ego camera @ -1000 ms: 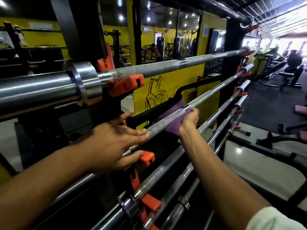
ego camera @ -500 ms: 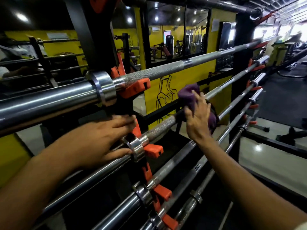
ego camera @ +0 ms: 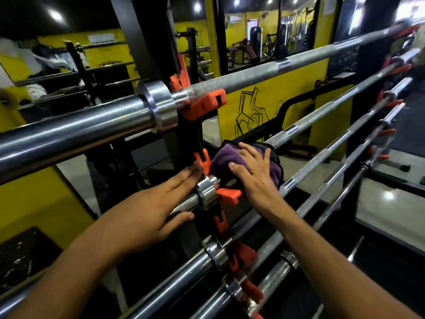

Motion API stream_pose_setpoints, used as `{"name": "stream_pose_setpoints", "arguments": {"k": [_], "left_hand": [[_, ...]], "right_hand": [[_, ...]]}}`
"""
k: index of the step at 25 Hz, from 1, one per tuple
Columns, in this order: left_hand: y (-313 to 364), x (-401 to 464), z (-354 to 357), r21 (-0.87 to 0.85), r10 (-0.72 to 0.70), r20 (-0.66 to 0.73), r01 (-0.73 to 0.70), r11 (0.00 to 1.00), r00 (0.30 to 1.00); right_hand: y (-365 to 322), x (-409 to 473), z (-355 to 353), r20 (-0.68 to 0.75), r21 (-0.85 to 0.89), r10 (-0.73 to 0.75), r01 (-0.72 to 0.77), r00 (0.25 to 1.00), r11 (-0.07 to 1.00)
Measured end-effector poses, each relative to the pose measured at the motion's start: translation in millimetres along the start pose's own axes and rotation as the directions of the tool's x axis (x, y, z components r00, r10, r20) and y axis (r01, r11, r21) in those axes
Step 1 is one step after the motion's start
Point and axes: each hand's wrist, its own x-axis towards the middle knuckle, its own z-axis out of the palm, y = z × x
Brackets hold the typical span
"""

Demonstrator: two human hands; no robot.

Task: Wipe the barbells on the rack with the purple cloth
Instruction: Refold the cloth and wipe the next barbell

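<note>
Several steel barbells lie across a black rack on orange hooks. My right hand (ego camera: 251, 173) presses the purple cloth (ego camera: 227, 157) around the second barbell (ego camera: 322, 115), right beside its shiny collar (ego camera: 207, 192) and an orange hook (ego camera: 228, 194). My left hand (ego camera: 149, 212) rests on the sleeve of that same barbell, fingers stretched out along it and touching the collar. The top barbell (ego camera: 253, 75) runs above both hands. Lower barbells (ego camera: 305, 171) slope down to the right under my right forearm.
A black rack upright (ego camera: 147, 42) with orange hooks (ego camera: 202, 104) stands just behind the hands. A second upright (ego camera: 358, 125) holds the bars' far ends. Behind are a yellow wall with a drawing (ego camera: 250, 111), mirrors and gym machines. Shiny floor lies at right.
My right hand slid the cloth left along the second barbell, from mid-shaft to the collar. My left hand stayed on the sleeve. The view moved closer and left.
</note>
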Motion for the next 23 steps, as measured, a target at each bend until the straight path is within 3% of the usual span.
{"name": "stream_pose_setpoints", "arguments": {"k": [1,3,5,7,11,13,15,17,20,23], "left_hand": [[0,1,-1,0.001,0.015,0.007,-0.015,1.0,1.0],[-2,1,-3,0.002,0.036,0.008,-0.036,0.999,0.999],[-3,0,-4,-0.015,0.016,0.031,-0.015,1.0,0.999],[-5,-2,-4,-0.028,0.023,0.038,-0.022,0.999,0.999],[-5,-2,-1,0.002,0.01,0.03,-0.01,1.0,0.999],[0,-2,-4,0.012,-0.011,0.032,0.011,1.0,0.999],[1,0,-6,0.0,0.006,0.016,-0.006,1.0,1.0],[-1,0,-6,0.015,-0.002,0.028,0.002,1.0,1.0],[-5,1,-13,0.19,0.06,-0.043,-0.051,0.98,0.997],[-3,8,-18,0.192,0.034,-0.007,-0.032,0.981,0.999]], "right_hand": [[4,0,-8,0.032,-0.042,-0.042,0.044,0.999,0.998],[13,9,-23,0.053,-0.291,-0.182,0.19,0.982,0.938],[33,26,-35,0.13,-0.582,-0.318,0.331,0.939,0.742],[48,48,-55,0.15,-0.681,-0.33,0.34,0.932,0.649],[39,66,-68,0.064,-0.606,-0.123,0.136,0.99,0.784],[20,55,-51,0.17,-0.532,-0.03,0.118,0.985,0.838],[8,36,-28,0.214,-0.434,-0.107,0.193,0.971,0.88],[6,21,-17,0.145,-0.347,-0.222,0.26,0.964,0.901],[21,24,-26,0.135,-0.445,-0.357,0.378,0.924,0.811],[49,41,-49,0.003,-0.54,-0.291,0.246,0.957,0.805]]}}
